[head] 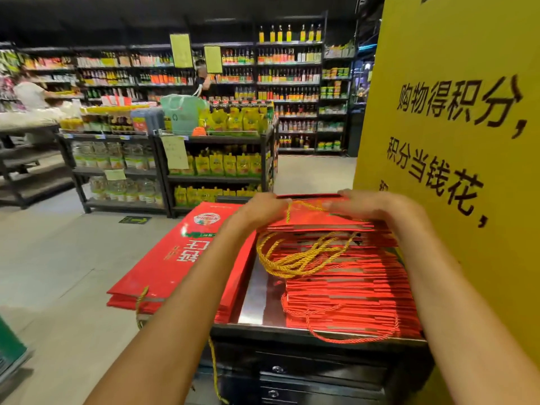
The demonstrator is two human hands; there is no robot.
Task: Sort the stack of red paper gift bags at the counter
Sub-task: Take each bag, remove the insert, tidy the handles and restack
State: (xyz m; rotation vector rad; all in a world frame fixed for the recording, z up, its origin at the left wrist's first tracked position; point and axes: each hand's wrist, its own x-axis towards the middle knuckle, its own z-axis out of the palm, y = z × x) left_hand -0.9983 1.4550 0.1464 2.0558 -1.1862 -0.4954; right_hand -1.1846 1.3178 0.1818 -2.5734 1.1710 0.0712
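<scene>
The stack of red gift bags [344, 276] lies flat on the steel counter top [257, 290], against the yellow sign [455, 135]. Both hands sit at its far top edge: left hand [260, 207] and right hand [377, 204] appear to clasp the top bags; finger detail is blurred. We judge the bags light singly, heavy stacked, glossy and prone to sliding; best held by the edges, clear of the gold cord handles [295, 255]. A second pile [181, 258] overhangs the counter's left side.

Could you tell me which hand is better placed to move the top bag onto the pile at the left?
Left, probably. The left hand holds the top bag at its left edge, nearest the left pile of red gift bags. The right hand is at the far edge, beside the yellow sign.
</scene>
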